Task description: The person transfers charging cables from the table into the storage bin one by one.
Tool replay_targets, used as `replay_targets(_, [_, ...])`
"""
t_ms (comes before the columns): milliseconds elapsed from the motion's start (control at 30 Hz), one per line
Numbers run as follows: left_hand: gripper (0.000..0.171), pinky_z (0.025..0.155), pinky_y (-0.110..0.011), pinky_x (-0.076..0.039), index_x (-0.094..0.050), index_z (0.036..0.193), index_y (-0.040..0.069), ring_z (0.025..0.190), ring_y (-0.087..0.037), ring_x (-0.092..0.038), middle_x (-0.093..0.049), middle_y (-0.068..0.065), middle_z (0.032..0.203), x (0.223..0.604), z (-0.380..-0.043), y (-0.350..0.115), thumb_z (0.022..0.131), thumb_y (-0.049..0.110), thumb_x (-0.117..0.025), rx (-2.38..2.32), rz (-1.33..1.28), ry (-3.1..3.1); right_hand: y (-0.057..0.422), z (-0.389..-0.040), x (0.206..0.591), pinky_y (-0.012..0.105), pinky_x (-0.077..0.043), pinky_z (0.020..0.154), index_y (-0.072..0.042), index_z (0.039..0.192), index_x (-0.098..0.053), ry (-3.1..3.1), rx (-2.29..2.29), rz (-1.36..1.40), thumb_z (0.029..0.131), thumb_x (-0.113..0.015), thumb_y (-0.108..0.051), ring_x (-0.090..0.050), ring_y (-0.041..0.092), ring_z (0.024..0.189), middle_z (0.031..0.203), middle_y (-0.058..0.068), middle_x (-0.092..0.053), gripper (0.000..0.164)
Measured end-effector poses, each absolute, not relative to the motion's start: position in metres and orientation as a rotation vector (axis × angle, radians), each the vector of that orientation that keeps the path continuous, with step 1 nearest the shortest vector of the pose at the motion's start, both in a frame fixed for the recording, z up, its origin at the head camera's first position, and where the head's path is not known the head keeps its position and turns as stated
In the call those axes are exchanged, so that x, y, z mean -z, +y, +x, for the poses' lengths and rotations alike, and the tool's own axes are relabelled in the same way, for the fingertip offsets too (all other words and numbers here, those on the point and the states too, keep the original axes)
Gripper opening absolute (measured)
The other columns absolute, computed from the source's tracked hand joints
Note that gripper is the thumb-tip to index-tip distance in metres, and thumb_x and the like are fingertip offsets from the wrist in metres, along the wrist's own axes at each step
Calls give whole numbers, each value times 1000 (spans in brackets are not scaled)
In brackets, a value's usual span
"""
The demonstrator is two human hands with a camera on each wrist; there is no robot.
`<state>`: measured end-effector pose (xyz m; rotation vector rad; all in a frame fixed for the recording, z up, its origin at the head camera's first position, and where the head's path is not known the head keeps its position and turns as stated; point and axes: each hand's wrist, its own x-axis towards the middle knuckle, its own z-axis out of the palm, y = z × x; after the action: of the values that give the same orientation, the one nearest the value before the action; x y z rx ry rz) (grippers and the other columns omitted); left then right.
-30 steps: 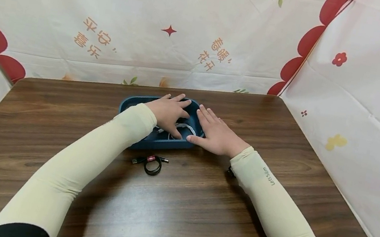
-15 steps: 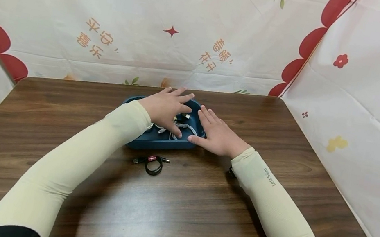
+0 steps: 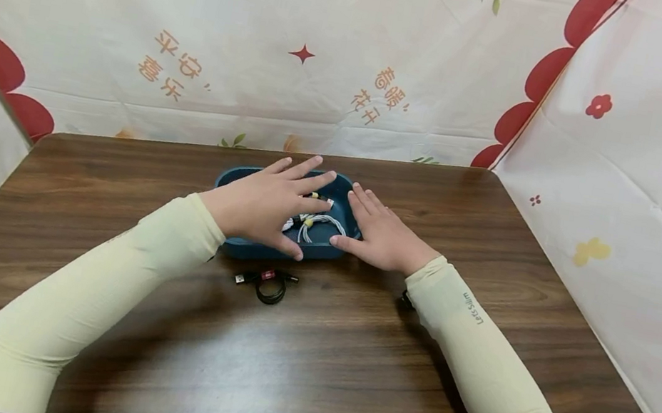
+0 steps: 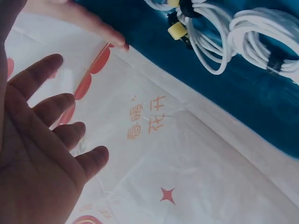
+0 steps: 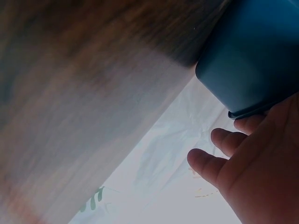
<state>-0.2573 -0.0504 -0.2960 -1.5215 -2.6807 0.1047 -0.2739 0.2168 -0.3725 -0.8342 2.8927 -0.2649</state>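
Observation:
A blue oblong tray (image 3: 324,251) stands at the far middle of the table, with coiled white cables (image 3: 329,220) inside. My left hand (image 3: 260,201) hovers over its left part with fingers spread, hiding that end; the palm holds nothing. On the right side, my right hand (image 3: 387,241) lies along the tray rim, fingers straight and thumb at the front corner. The left wrist view gives a close look at a white cable coil (image 4: 261,37) bound with a black tie, and a yellow tie (image 4: 177,31) beside it. In front of the tray sits a black USB cable (image 3: 272,291) with a red band.
The brown wooden table (image 3: 304,375) reaches back to a white patterned cloth (image 3: 237,18), which also hangs along the right side. A small black object (image 3: 406,301) shows beneath my right wrist.
My left hand has drawn back left and toward me over the tray, its fingers spread, uncovering more cables. The right hand has stayed at the right rim.

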Motion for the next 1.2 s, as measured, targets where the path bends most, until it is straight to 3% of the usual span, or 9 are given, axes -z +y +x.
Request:
replay_targets(367, [85, 117, -58, -12, -50, 148, 20, 151, -34, 3, -15, -11, 165, 315, -232, -71, 79, 65, -72, -91, -1583, -2670, 217, -274, 373, 48, -12, 120, -3, 159, -13, 2893, 263, -814, 93, -33, -76, -1, 30, 152, 166, 11, -1, 101])
replay_targets(667, [77, 114, -63, -18, -59, 141, 22, 150, -39, -1, -14, -12, 165, 340, -226, -79, 78, 65, -73, -74, -1625, -2651, 221, -274, 373, 47, -13, 120, -3, 159, -13, 2902, 272, -803, 93, -34, -76, 0, 27, 152, 166, 11, -1, 100])
replay_targets(1200, [73, 114, -63, -16, -67, 133, 25, 150, -40, 0, -12, -13, 165, 366, -230, -88, 75, 69, -72, -95, -1544, -2741, 216, -275, 371, 45, -12, 120, -3, 159, -12, 2888, 259, -802, 92, -34, -77, 1, 27, 152, 166, 10, 1, 101])
